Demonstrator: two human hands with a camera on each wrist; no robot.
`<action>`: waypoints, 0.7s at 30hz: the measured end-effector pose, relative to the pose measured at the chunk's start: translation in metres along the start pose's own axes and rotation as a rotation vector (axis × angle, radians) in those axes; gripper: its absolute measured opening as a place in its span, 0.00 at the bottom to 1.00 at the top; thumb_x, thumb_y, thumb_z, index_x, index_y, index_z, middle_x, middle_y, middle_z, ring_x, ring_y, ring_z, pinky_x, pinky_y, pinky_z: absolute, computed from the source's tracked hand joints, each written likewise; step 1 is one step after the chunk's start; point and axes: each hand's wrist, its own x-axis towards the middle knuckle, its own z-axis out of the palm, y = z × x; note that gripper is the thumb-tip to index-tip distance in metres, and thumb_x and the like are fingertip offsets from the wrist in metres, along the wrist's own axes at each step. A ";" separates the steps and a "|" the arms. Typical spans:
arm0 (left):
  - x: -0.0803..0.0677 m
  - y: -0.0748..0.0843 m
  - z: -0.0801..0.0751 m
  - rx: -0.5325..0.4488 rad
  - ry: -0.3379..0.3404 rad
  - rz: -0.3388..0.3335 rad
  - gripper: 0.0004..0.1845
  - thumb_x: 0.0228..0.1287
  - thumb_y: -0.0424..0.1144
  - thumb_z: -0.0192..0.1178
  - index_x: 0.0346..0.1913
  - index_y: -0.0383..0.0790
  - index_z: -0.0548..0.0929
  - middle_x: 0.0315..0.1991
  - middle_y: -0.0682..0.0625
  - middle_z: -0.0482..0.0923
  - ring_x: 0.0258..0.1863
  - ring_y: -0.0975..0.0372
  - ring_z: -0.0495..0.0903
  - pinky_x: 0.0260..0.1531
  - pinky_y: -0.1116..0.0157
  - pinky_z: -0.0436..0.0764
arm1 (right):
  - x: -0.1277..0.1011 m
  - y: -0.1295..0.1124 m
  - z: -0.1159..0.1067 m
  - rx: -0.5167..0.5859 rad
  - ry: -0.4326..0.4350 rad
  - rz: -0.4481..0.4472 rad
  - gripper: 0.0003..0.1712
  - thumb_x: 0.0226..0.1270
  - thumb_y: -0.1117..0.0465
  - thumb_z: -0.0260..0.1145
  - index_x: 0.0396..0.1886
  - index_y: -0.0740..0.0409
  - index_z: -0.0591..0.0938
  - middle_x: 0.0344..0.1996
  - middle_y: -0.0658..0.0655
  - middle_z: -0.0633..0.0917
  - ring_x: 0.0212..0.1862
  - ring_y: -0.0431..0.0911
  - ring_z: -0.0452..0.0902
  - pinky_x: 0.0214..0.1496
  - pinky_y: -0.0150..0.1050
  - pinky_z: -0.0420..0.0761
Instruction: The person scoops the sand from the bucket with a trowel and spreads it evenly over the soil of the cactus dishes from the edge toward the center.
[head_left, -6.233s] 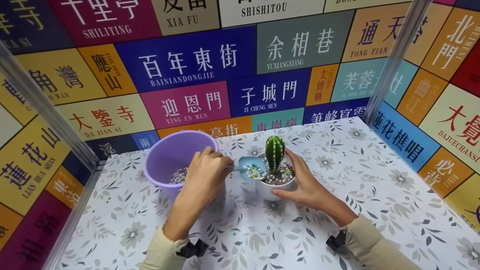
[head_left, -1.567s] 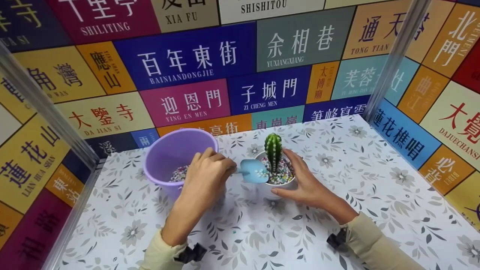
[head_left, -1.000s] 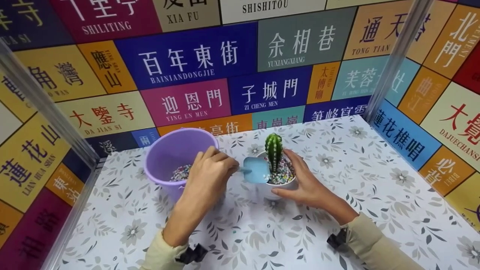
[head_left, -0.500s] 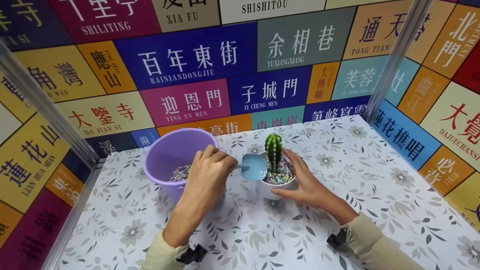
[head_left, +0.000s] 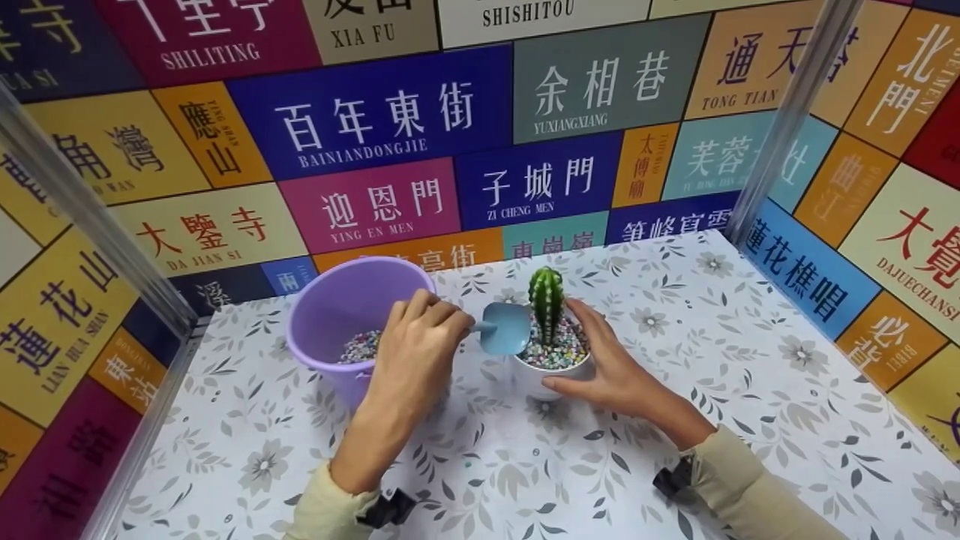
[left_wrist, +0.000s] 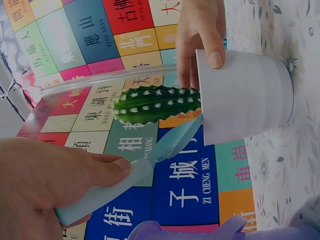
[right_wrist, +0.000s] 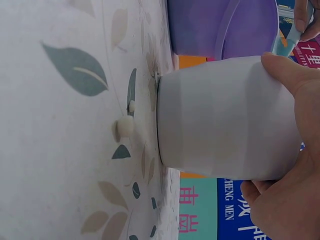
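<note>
A light blue toy-like shovel [head_left: 504, 328] is gripped by its handle in my left hand [head_left: 412, 345]. Its blade looks bare, with its tip at the left rim of a white flowerpot [head_left: 544, 384]. My right hand [head_left: 615, 367] holds this pot from the right, thumb in front and fingers behind. A green ribbed cactus [head_left: 546, 304] stands upright in it, amid small multicoloured pebbles [head_left: 566, 351]. In the left wrist view, the shovel [left_wrist: 175, 140] slants toward the pot's rim beside the cactus [left_wrist: 155, 105]. The right wrist view has the pot [right_wrist: 225, 120] standing on the table.
A purple bucket [head_left: 319, 330] with more pebbles [head_left: 361, 346] stands left of the pot, partly behind my left hand. White cloth with grey leaves covers the table [head_left: 525, 480]. Tiny pale pebbles [right_wrist: 125, 126] lie near the pot. A sign-covered wall [head_left: 375, 120] rises behind.
The shovel's load of pebbles has gone from its blade, and pebbles now cover the pot's soil. Lately the blade drew slightly back and left. My right hand stays on the pot.
</note>
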 end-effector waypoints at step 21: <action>0.002 0.003 -0.003 0.053 0.071 0.129 0.15 0.63 0.22 0.68 0.45 0.44 0.93 0.45 0.54 0.92 0.50 0.54 0.81 0.53 0.56 0.77 | 0.001 0.001 0.000 0.003 0.006 -0.028 0.72 0.58 0.38 0.84 0.91 0.41 0.47 0.89 0.62 0.51 0.88 0.64 0.50 0.82 0.74 0.57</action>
